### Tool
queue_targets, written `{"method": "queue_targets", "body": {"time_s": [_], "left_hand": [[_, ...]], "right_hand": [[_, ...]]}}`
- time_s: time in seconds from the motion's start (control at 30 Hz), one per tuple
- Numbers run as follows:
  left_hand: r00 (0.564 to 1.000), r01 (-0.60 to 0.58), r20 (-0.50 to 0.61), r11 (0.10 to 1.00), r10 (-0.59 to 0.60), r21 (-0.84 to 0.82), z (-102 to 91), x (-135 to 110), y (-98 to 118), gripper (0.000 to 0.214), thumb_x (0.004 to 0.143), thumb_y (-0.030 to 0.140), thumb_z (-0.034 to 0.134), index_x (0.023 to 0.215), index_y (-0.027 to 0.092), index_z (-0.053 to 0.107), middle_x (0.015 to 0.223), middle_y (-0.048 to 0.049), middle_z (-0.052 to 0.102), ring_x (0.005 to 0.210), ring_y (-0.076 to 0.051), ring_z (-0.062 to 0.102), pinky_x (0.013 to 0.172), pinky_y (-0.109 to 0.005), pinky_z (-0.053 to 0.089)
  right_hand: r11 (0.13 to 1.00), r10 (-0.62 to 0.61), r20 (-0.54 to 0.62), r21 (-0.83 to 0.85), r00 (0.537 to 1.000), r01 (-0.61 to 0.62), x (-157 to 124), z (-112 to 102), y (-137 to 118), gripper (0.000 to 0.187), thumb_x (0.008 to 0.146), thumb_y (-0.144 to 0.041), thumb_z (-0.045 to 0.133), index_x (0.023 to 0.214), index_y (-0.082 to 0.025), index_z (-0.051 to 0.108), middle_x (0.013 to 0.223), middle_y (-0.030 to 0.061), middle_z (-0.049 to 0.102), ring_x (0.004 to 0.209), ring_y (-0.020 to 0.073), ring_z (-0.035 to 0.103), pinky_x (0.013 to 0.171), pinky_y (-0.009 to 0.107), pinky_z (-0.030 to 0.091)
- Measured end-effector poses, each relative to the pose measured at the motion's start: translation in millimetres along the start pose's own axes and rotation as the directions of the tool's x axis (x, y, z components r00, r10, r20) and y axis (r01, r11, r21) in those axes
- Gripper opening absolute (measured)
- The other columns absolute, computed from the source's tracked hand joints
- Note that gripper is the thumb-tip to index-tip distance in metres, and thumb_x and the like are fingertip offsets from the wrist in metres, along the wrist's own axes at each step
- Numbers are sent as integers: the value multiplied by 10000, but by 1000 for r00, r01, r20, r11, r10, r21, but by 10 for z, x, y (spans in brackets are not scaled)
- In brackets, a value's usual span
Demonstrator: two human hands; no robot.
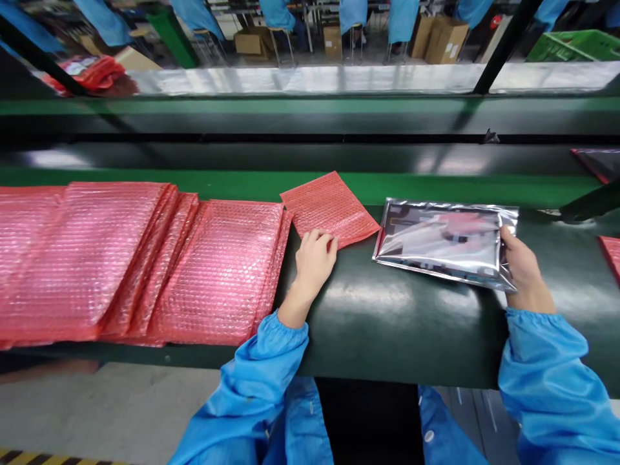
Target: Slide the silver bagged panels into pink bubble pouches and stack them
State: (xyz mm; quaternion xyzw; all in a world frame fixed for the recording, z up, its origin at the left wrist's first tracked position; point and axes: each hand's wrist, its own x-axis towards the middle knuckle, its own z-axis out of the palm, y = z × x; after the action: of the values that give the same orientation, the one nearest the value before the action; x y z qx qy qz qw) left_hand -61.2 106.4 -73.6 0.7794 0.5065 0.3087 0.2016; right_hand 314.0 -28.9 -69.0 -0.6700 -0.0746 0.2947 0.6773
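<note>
My right hand (526, 266) grips the right end of a shiny silver anti-static bag (436, 242), thumb on top. A dark, flat item with a board-like pattern shows through the film. My left hand (316, 258) is closed at the near edge of a single small pink bubble bag (329, 206), which lies turned at an angle on the bench; its fingertips are partly hidden. The bag's right corner comes close to the silver bag's left end. Left of this hand lies an overlapping row of larger pink bubble bags (217, 265).
The dark green bench (387, 336) has a bright green strip (232, 184) behind it and a conveyor-like channel (290, 155) beyond. A dark post (591, 203) stands at right. More pink packaging (613, 252) lies at the right edge. Across the way, people in blue sit near cardboard boxes (445, 39).
</note>
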Motion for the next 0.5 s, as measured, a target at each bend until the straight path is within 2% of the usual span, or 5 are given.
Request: {"method": "queue_targets", "body": {"time_s": [0.1,0.2,0.3,0.4,0.5], "left_hand": [[999,-34,41,993,29,117,6,-19,43,245,1000,323,567,875,207,743,1065,-126,707,1071,-302,648,1021,-430,505],[988,-113,120,978,93,174,7,-39,77,132,945,274,650,946,199,759,1167,-103,715,1125,-286,645,1008,-407,527],[980,-164,142,969,138,185,14,-53,80,151,865,177,686,993,189,765,1238,-109,702,1170,-298,626,1041,-420,524],[991,-121,68,977,111,175,24,-46,57,121,909,147,607,914,183,722,1131,-116,709,1105,-279,645,1004,-410,528],[997,-76,-19,992,78,105,23,-30,50,163,983,175,527,880,189,653,974,-97,693,981,-245,663,903,-380,531]], "right_hand": [[979,81,-60,193,995,-68,-77,6,-91,316,1062,-225,510,854,-152,736,737,21,699,614,150,668,805,270,624],[953,118,51,274,992,-127,-182,1,-196,408,1092,-286,405,942,-160,763,808,58,738,745,201,734,880,352,628],[944,199,175,230,964,-237,-278,1,-235,419,1072,-357,413,966,-168,772,863,109,764,884,273,768,896,426,627],[934,299,211,133,931,-330,-344,21,-147,336,1030,-359,489,965,-182,767,870,107,772,893,288,771,853,423,632],[955,290,247,-6,925,-298,-387,64,35,264,956,-368,594,951,-168,767,792,96,754,810,286,759,732,384,630]]}}
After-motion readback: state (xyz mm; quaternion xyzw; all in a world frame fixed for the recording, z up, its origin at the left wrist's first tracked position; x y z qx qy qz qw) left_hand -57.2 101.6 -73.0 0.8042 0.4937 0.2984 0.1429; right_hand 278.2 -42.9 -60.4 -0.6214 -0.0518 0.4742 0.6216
